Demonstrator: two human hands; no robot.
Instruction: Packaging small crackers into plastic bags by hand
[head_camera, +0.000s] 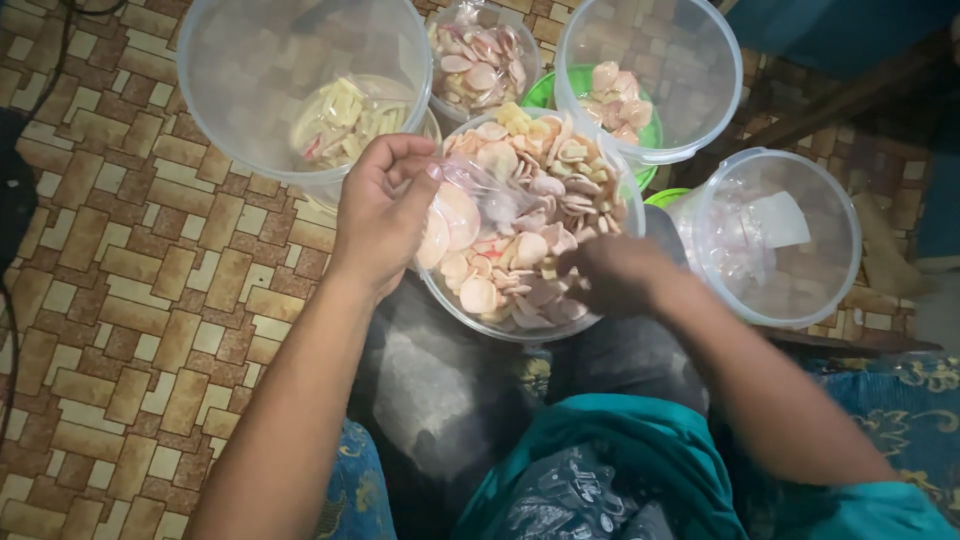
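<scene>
A clear plastic bowl full of pink, white and yellow cracker chips sits in front of me. My left hand holds a small clear plastic bag at the bowl's left rim, with a few chips inside it. My right hand reaches into the bowl's right side, its fingers closed among the chips. Whether it has chips in it is hard to tell.
Clear tubs surround the bowl: one upper left over yellow stick crackers, one at top centre with pink chips, one upper right above a green bowl, and one at right. The floor is brick-patterned.
</scene>
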